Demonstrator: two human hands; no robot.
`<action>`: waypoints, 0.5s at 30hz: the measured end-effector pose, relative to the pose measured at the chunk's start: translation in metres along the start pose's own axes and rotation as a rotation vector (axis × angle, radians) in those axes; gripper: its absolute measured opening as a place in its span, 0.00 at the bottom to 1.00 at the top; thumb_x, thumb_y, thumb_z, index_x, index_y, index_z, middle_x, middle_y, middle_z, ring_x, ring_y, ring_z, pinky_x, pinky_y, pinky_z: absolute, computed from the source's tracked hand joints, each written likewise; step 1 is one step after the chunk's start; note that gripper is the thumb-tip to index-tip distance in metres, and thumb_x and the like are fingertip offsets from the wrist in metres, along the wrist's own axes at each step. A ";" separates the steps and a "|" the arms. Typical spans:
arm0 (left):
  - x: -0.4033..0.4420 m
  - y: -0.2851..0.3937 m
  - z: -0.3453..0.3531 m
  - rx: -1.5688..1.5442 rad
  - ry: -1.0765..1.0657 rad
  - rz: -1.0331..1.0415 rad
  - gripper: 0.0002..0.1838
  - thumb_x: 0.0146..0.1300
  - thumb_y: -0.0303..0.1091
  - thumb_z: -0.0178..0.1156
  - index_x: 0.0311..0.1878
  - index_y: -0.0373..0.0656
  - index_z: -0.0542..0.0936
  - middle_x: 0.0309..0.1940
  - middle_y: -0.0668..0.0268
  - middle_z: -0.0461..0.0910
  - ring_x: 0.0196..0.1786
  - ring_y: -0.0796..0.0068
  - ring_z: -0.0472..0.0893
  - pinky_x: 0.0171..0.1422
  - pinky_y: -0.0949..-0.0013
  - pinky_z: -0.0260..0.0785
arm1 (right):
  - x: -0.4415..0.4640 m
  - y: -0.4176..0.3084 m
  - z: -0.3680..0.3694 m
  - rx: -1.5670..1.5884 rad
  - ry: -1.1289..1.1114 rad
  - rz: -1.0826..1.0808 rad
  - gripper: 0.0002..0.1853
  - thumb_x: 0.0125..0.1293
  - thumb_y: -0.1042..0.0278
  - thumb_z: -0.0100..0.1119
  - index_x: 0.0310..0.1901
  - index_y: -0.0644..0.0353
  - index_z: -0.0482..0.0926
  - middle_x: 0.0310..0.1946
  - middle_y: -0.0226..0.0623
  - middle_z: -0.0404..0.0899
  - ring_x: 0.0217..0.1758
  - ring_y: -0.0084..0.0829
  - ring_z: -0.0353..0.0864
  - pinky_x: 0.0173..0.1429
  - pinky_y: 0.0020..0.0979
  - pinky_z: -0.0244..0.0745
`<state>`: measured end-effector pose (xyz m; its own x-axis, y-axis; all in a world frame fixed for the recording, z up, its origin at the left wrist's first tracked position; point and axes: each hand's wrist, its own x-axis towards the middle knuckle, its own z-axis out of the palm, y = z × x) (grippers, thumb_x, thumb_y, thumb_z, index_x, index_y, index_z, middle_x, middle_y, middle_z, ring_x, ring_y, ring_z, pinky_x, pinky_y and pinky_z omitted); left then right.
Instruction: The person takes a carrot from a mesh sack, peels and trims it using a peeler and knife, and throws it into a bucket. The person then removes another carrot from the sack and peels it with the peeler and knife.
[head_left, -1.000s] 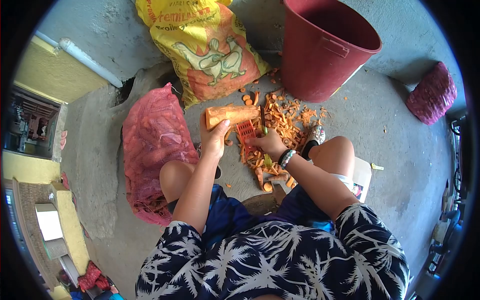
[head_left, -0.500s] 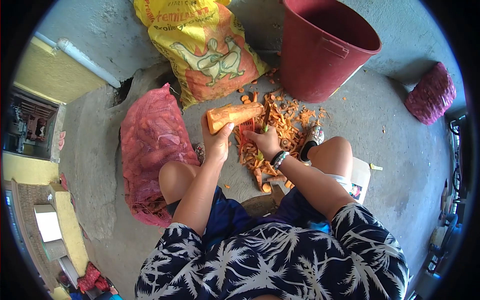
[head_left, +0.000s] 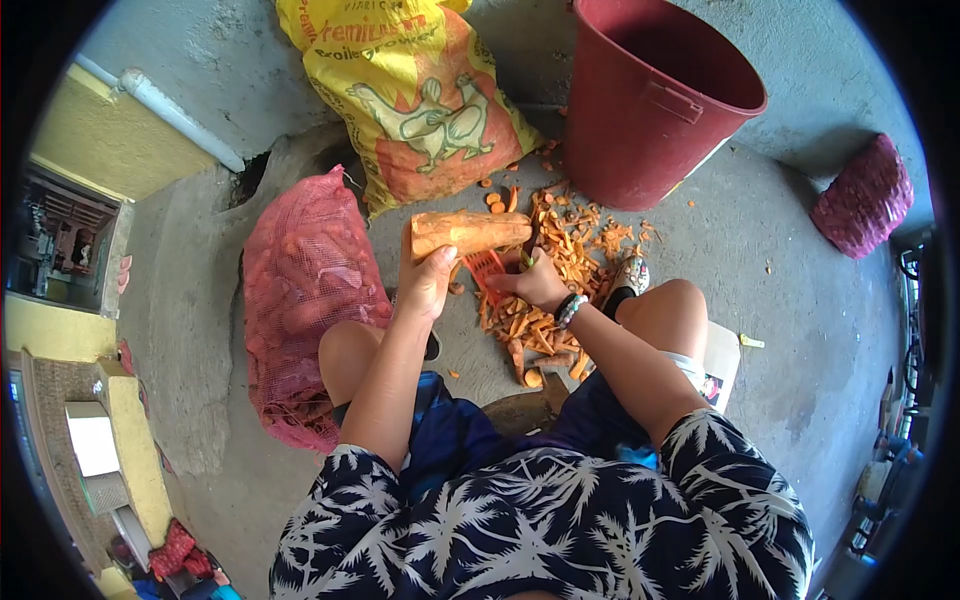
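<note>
A large peeled carrot lies nearly level in my left hand, its thick end above my wrist and its narrow end pointing right. My fingers wrap round it from below, thumb on the near side. My right hand is closed on a knife with a green handle; the dark blade stands at the carrot's narrow end, and whether it touches is unclear. Under both hands a red slotted crate or basket shows in part. Orange peelings and cut pieces are heaped beyond and beside my right hand.
A red mesh sack of carrots stands left of my knee. Behind are a yellow feed sack and a tall dark-red bin. A purple mesh sack leans against the wall at right. Whole carrots lie near my feet.
The carrot has turned in my left hand, its narrow end dipping until it is almost level. The knife has moved slightly down with my right hand and stays by that end.
</note>
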<state>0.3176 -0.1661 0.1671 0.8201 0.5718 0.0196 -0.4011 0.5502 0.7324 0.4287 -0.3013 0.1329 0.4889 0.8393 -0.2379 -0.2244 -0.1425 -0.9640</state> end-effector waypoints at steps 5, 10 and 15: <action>-0.001 0.008 -0.002 0.537 -0.047 0.159 0.32 0.47 0.25 0.64 0.55 0.41 0.59 0.46 0.61 0.69 0.50 0.70 0.73 0.59 0.66 0.64 | 0.014 0.017 -0.015 0.171 -0.240 0.510 0.14 0.47 0.75 0.67 0.36 0.69 0.78 0.26 0.34 0.79 0.26 0.21 0.77 0.26 0.24 0.74; 0.001 -0.006 -0.003 0.068 0.032 0.044 0.34 0.44 0.25 0.67 0.54 0.43 0.61 0.48 0.62 0.68 0.51 0.70 0.72 0.56 0.66 0.67 | 0.011 0.019 0.003 -0.020 -0.005 -0.089 0.12 0.49 0.73 0.66 0.35 0.66 0.78 0.25 0.33 0.79 0.25 0.22 0.78 0.28 0.22 0.73; -0.004 0.003 0.000 0.473 -0.006 0.126 0.37 0.41 0.24 0.68 0.55 0.42 0.59 0.50 0.59 0.68 0.56 0.65 0.70 0.58 0.63 0.67 | 0.018 0.026 -0.012 0.078 -0.121 0.251 0.09 0.50 0.75 0.64 0.34 0.65 0.79 0.24 0.32 0.79 0.24 0.21 0.78 0.27 0.21 0.73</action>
<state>0.3126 -0.1667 0.1691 0.7800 0.6118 0.1311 -0.2695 0.1394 0.9529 0.4422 -0.2962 0.1025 0.3066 0.8399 -0.4478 -0.3922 -0.3172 -0.8634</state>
